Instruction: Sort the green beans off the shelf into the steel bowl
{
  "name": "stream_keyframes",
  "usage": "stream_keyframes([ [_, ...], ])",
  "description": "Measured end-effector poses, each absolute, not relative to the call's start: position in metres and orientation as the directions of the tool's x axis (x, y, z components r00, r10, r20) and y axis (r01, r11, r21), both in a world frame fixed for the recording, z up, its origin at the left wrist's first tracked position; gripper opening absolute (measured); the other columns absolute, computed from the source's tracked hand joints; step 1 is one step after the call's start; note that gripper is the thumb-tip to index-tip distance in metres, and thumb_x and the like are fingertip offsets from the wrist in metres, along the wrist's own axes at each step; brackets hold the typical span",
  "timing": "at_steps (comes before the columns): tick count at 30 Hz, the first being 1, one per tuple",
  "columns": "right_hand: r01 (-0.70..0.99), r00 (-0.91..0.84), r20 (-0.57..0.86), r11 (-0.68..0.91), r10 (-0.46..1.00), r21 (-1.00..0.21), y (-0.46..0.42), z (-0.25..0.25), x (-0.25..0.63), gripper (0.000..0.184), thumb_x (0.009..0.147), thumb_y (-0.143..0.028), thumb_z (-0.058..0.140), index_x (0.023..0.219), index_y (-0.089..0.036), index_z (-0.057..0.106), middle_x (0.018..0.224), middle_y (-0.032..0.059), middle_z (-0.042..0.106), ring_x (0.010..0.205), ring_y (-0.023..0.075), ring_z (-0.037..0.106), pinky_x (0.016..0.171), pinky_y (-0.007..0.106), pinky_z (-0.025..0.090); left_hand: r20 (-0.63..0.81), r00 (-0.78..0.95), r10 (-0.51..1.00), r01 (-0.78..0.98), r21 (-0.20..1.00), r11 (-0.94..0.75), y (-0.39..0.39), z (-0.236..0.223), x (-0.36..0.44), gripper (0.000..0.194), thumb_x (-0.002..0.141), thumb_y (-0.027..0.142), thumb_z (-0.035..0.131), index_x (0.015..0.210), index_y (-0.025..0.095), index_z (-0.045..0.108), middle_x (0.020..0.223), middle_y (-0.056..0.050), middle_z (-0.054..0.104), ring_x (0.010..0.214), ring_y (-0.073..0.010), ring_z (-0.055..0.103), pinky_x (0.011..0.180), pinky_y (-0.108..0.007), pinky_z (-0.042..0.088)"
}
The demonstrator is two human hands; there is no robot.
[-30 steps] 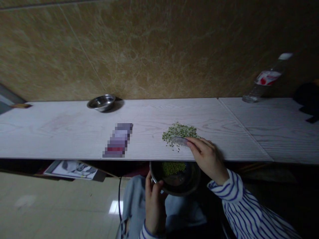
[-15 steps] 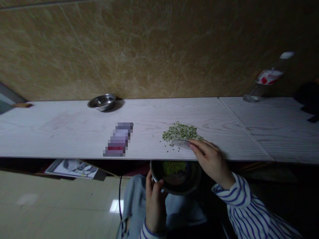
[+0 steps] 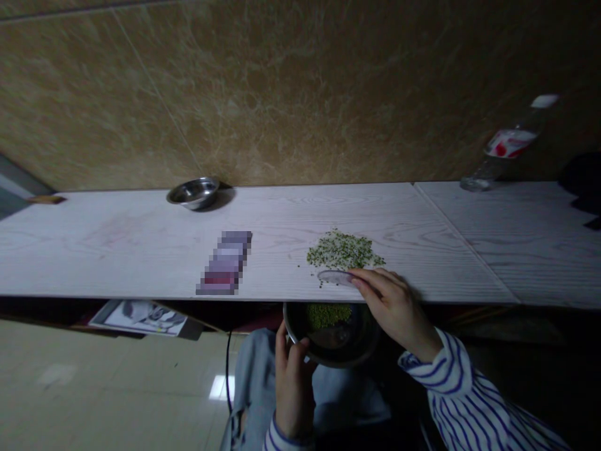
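Observation:
My left hand (image 3: 295, 382) grips the left rim of a metal bowl (image 3: 347, 360) just below the table's front edge, thumb on the near side. Green beans that look like mung beans (image 3: 327, 315) lie at the bowl's far left. Between the thumb and fingers of my right hand (image 3: 387, 300) is a thin, clear oval piece, like a plastic lid (image 3: 334, 277), tilted over the tabletop near the edge. Beyond it spreads a loose patch of green beans (image 3: 345, 249), apparently mixed with white grains. A few stray beans lie around the clear piece.
A small metal bowl (image 3: 193, 194) stands against the wall at the back left. Nearer lies a blurred purple, phone-like item (image 3: 226, 260). A clear bottle (image 3: 509, 144) stands at the back right. Under the white tabletop (image 3: 117, 250), a shelf holds a picture (image 3: 145, 316).
My right hand has drawn the clear piece toward the table's front edge, away from the bean patch. A few beans near the edge have shifted. My left hand and its bowl stay put.

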State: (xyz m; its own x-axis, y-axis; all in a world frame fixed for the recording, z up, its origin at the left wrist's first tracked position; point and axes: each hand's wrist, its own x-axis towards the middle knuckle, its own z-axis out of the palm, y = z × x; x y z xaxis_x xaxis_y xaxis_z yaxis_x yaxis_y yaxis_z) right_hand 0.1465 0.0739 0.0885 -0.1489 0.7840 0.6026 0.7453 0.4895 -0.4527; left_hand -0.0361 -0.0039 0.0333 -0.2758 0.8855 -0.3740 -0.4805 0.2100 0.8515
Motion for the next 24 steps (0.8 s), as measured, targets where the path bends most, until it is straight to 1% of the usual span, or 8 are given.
stream_keyframes([
  [3,0.75,-0.114,0.602,0.465,0.791,-0.47,0.076,0.087,0.148,0.022,0.1,-0.025,0.055,0.11,-0.022,0.075,0.096,0.0071,0.08,0.087,0.0216,0.074,0.079,0.035,0.059,-0.416,-0.234,0.879,-0.567,0.793,0.224,-0.004,0.033,-0.036,0.05,0.086,0.027,0.062,0.136,0.027,0.056,0.142,-0.011,0.057,0.121,-0.027,0.06,0.08,-0.03,0.055],
  [6,0.756,-0.116,0.602,0.463,0.79,-0.462,0.077,0.085,0.147,0.023,0.1,-0.024,0.054,0.11,-0.021,0.075,0.096,0.0076,0.079,0.087,0.0217,0.074,0.078,0.035,0.059,-0.41,-0.241,0.88,-0.559,0.8,0.22,-0.003,0.033,-0.037,0.047,0.087,0.027,0.062,0.134,0.028,0.058,0.145,-0.01,0.055,0.123,-0.0268,0.058,0.079,-0.029,0.055],
  [12,0.746,-0.169,0.598,0.498,0.784,-0.442,0.069,0.086,0.145,0.022,0.101,-0.023,0.055,0.11,-0.02,0.074,0.093,0.0068,0.079,0.083,0.0211,0.074,0.076,0.036,0.058,-0.399,-0.223,0.889,-0.574,0.791,0.211,-0.003,0.029,-0.037,0.053,0.087,0.028,0.062,0.14,0.027,0.054,0.144,-0.012,0.056,0.125,-0.0299,0.057,0.079,-0.032,0.056],
  [15,0.739,-0.163,0.602,0.501,0.782,-0.45,0.065,0.087,0.149,0.021,0.1,-0.023,0.055,0.11,-0.02,0.073,0.094,0.0068,0.079,0.085,0.0214,0.074,0.076,0.036,0.058,-0.407,-0.22,0.887,-0.586,0.782,0.213,-0.003,0.03,-0.036,0.053,0.086,0.028,0.061,0.139,0.027,0.054,0.143,-0.013,0.058,0.122,-0.0298,0.06,0.078,-0.033,0.057],
  [19,0.737,-0.129,0.62,0.493,0.774,-0.463,0.062,0.087,0.156,0.021,0.1,-0.022,0.056,0.112,-0.022,0.073,0.098,0.0069,0.079,0.089,0.0216,0.074,0.08,0.036,0.058,-0.405,-0.256,0.878,-0.547,0.809,0.214,-0.004,0.031,-0.036,0.045,0.085,0.028,0.062,0.13,0.027,0.061,0.142,-0.013,0.059,0.117,-0.0299,0.063,0.076,-0.034,0.057],
  [22,0.739,-0.116,0.606,0.476,0.787,-0.477,0.059,0.086,0.16,0.02,0.099,-0.022,0.057,0.112,-0.022,0.073,0.098,0.0062,0.079,0.09,0.0213,0.074,0.081,0.036,0.058,-0.406,-0.266,0.874,-0.544,0.812,0.212,-0.004,0.031,-0.035,0.045,0.083,0.027,0.064,0.127,0.027,0.064,0.143,-0.013,0.059,0.118,-0.031,0.062,0.076,-0.035,0.058],
  [24,0.74,-0.105,0.594,0.461,0.798,-0.489,0.057,0.084,0.164,0.02,0.099,-0.022,0.058,0.111,-0.022,0.073,0.097,0.0059,0.079,0.089,0.0211,0.074,0.08,0.035,0.058,-0.412,-0.258,0.874,-0.558,0.802,0.214,-0.004,0.031,-0.035,0.044,0.083,0.027,0.064,0.127,0.027,0.064,0.143,-0.013,0.058,0.117,-0.0299,0.063,0.076,-0.034,0.057],
])
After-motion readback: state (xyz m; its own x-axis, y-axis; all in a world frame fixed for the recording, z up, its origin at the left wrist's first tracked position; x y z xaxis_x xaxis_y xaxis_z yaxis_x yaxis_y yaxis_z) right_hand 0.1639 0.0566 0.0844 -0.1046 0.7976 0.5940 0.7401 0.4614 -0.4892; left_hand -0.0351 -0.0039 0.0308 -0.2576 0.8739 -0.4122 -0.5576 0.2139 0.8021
